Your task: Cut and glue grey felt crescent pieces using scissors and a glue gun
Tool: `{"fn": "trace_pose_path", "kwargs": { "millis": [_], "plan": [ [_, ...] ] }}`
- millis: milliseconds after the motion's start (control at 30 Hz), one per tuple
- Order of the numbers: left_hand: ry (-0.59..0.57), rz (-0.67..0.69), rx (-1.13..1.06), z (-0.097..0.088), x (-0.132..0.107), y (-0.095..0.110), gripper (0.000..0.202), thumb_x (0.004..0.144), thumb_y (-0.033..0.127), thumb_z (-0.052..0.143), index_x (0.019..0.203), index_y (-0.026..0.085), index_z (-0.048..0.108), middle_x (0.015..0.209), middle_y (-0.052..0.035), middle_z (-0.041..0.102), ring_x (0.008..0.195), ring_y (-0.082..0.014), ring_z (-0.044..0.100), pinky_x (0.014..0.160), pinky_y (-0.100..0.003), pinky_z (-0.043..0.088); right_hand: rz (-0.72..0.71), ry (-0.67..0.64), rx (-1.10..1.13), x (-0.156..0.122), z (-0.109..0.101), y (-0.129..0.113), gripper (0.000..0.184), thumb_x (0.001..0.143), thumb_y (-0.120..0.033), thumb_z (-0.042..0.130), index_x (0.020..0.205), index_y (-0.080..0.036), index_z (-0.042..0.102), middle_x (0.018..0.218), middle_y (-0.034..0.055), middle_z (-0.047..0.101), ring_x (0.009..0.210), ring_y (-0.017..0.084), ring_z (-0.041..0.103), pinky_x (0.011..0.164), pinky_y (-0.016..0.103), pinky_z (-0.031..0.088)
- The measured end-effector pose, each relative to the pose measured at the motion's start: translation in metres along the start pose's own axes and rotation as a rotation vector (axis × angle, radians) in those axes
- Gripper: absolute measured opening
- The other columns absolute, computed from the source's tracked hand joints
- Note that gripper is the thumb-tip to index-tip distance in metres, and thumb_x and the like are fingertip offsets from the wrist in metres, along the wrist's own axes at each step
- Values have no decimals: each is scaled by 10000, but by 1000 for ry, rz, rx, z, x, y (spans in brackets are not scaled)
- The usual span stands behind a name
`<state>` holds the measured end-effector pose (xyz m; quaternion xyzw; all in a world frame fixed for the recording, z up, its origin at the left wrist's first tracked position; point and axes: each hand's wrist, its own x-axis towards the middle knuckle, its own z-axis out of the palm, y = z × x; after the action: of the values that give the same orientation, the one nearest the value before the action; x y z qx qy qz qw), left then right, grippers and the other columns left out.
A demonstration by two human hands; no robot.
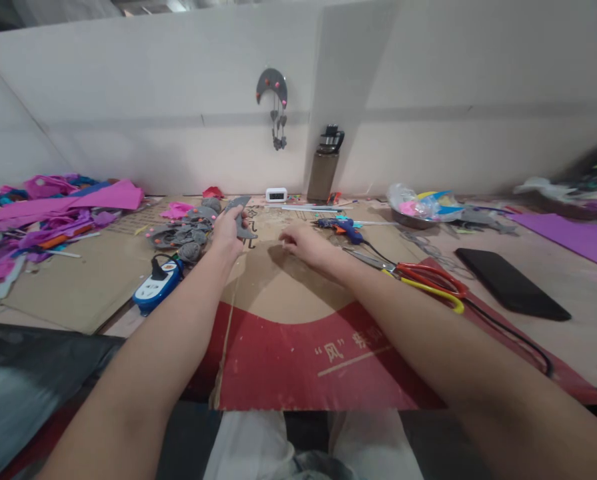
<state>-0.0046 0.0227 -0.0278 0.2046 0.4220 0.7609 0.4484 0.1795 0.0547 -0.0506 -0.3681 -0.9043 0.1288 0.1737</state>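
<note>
My left hand [227, 232] is closed around a grey felt crescent moon [247, 233], whose ends stick out above and below the fingers. To the right, just over the cardboard [265, 277], my right hand [305, 244] has its fingers curled together; anything small between them cannot be made out. A pile of grey felt pieces [185, 230], some dotted with coloured bits, lies left of my left hand. Beyond my right hand rests a blue glue gun [347, 231]. Scissors with red and yellow handles [431, 279] lie beside my right forearm.
A blue-and-white power strip [157, 288] sits near my left forearm. Pink and purple felt [68, 203] is heaped at left. A dark bottle [324, 170] and white clock [277, 195] stand by the wall, under a hanging moon ornament [272, 83]. A black phone [511, 283] lies right.
</note>
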Motion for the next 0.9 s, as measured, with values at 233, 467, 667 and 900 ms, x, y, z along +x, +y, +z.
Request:
{"fn": "trace_pose_path", "kwargs": {
  "millis": [233,467,667,900],
  "plan": [
    [-29,21,10,-2,2,-3,79,738,161,607,731,166,529,564,35,540,403,-54,445,410,-161,339,-42,-78,-153,11,12,-7,188,827,-134,539,905,-138,710,1002,147,688,958,233,613,823,295,424],
    [-10,28,24,4,-4,-5,77,729,115,578,720,163,519,530,41,519,391,-49,435,409,-147,331,74,-109,-143,22,17,-14,147,756,-107,576,821,-95,706,904,191,705,862,245,642,769,291,450],
    [4,30,67,0,-2,-1,74,715,130,574,714,162,507,548,43,524,402,-47,440,409,-146,329,173,33,62,12,4,-2,168,794,-90,493,672,-126,603,731,112,675,694,172,625,679,255,451],
    [-8,43,30,-5,7,-1,108,673,130,603,708,156,504,549,41,526,402,-43,428,414,-147,320,195,243,457,6,-11,-6,216,813,-6,395,903,-184,479,803,4,615,635,73,591,573,179,477]
  ]
}}
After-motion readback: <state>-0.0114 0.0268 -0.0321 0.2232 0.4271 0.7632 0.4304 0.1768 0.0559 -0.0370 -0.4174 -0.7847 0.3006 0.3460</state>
